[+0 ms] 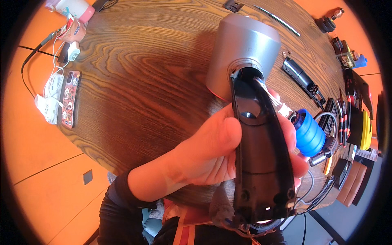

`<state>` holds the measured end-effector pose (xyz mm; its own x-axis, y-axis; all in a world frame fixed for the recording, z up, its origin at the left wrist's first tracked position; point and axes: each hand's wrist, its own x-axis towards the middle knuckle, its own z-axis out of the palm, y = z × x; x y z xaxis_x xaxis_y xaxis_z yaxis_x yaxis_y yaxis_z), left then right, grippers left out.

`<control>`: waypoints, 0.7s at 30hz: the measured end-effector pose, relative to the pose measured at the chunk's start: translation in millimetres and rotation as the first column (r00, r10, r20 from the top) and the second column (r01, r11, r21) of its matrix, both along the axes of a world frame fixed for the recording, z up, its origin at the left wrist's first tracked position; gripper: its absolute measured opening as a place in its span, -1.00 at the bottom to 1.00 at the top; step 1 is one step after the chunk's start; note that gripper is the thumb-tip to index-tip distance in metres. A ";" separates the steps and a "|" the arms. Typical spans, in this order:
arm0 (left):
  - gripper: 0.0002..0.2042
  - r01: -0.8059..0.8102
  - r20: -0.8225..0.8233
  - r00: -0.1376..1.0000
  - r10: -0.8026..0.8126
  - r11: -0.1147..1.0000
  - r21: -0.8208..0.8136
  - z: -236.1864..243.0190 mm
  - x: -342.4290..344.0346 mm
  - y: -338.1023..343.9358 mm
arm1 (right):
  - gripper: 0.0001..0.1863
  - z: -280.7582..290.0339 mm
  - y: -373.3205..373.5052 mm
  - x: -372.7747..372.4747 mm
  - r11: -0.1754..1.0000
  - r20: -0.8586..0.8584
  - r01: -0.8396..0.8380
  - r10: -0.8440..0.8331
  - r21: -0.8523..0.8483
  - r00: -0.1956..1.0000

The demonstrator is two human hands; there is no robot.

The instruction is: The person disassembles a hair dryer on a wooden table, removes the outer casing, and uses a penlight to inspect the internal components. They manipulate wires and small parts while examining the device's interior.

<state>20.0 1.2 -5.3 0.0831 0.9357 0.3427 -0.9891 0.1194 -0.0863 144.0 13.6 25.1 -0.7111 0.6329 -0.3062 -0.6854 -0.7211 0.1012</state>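
Note:
My left hand (210, 141) is wrapped around an opened black plastic handle shell (261, 151), its thumb on the near side and fingertips showing past the right edge. The handle joins a silver cylindrical housing (249, 41), which is tilted above my hand. Pale wires (263, 87) run out of the neck opening beside the shell toward a small connector partly behind it. A blue ribbed cylinder (308, 132) with a dark top lies just right of my fingers. Dark parts and cables hang at the shell's lower end, partly hidden. I do not see my right hand.
Around the wooden table (134, 102) are a cased phone (70, 100), white chargers with cables (53, 98), a cup (81, 10), a pen-like tool (277, 20), a black tubular part (302, 79), pliers (345, 122), several small parts and a yellow case (365, 132).

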 end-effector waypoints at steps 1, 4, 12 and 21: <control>-0.37 -0.011 0.010 1.000 0.011 1.000 -0.007 0.9 1.1 -0.1 | -0.37 1.8 -0.2 -0.1 1.000 0.014 0.005 -0.005 -0.016 1.000; -0.39 0.009 -0.025 1.000 -0.010 1.000 -0.023 3.0 -2.1 -1.9 | -0.36 4.7 1.1 -0.9 0.999 -0.010 -0.018 0.017 -0.040 1.000; -0.43 -0.011 -0.039 0.999 0.013 0.999 0.053 -0.8 -3.9 -0.8 | -0.34 4.1 -1.4 2.3 0.996 0.014 -0.070 0.071 -0.054 0.997; -0.41 -0.046 0.077 0.996 0.036 0.990 0.131 -9.6 6.8 1.8 | -0.41 -0.2 -5.7 6.5 0.996 0.020 -0.086 0.087 -0.036 0.996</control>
<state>26.8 3.0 -14.9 0.0156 0.8836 0.4680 -0.9848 0.0945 -0.1457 150.5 7.8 24.9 -0.7557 0.5580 -0.3430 -0.6229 -0.7741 0.1129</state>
